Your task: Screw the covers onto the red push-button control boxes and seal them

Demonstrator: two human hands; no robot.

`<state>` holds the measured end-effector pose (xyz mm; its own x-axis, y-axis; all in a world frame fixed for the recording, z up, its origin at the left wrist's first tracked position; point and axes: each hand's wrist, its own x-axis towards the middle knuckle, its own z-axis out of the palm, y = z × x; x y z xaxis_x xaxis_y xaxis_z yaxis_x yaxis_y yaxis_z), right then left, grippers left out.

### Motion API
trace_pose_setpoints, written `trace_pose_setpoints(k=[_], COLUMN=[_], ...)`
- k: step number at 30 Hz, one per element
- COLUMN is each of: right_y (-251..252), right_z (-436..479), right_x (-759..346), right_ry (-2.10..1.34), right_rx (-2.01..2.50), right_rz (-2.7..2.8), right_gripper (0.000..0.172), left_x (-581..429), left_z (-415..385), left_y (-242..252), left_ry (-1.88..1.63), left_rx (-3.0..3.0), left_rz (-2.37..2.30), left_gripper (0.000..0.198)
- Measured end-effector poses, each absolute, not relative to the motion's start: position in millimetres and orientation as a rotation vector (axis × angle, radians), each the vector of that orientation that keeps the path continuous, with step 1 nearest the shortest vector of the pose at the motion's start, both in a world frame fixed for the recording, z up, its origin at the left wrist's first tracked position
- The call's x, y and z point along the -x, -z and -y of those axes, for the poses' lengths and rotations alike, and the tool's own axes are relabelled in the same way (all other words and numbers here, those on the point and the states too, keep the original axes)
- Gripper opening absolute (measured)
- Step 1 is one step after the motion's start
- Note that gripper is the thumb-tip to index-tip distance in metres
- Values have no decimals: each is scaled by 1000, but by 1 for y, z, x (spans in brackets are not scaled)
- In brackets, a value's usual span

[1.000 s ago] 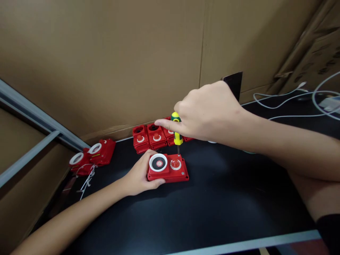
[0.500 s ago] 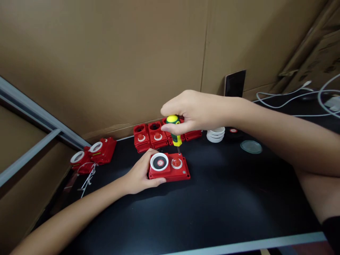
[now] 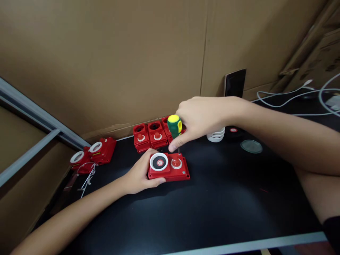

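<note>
My left hand (image 3: 142, 173) grips the left end of a red rectangular housing (image 3: 172, 174) that lies on the black table. On the housing are a white ring (image 3: 159, 162) around a dark disc and a small red knob (image 3: 176, 162) within a white arc mark. My right hand (image 3: 195, 118) holds a screwdriver (image 3: 174, 124) with a green and yellow handle, standing nearly upright. Its shaft reaches down to the far right corner of the housing, by the knob. The thumb and fingers are low on the handle, leaving its yellow top uncovered.
Several similar red housings (image 3: 157, 135) stand in a row behind, against the cardboard wall. Two more with white rings (image 3: 102, 150) are at the left. To the right are stacked white rings (image 3: 215, 135), a clear disc (image 3: 251, 146), a phone (image 3: 235, 83) and white cables (image 3: 276, 102).
My right hand has shifted from the top of the screwdriver handle to its lower right side, exposing more of the handle. My left hand and the housing have stayed nearly still.
</note>
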<state>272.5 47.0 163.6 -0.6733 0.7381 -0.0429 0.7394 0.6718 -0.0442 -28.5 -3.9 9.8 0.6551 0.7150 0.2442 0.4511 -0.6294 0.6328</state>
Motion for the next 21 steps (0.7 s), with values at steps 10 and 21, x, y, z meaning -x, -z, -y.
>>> trace_pose_setpoints(k=[10, 21], right_y=[-152, -141], right_z=[-55, -71], right_x=[-265, -268], right_ry=[513, 833], right_rx=[-1153, -964], right_rz=[-2847, -2932], right_gripper=[62, 44], left_x=[28, 29], left_z=[4, 4], left_y=[-12, -11], left_ry=[-645, -660], left_rx=[-2341, -2336], left_rz=[-917, -907], left_gripper=[67, 69])
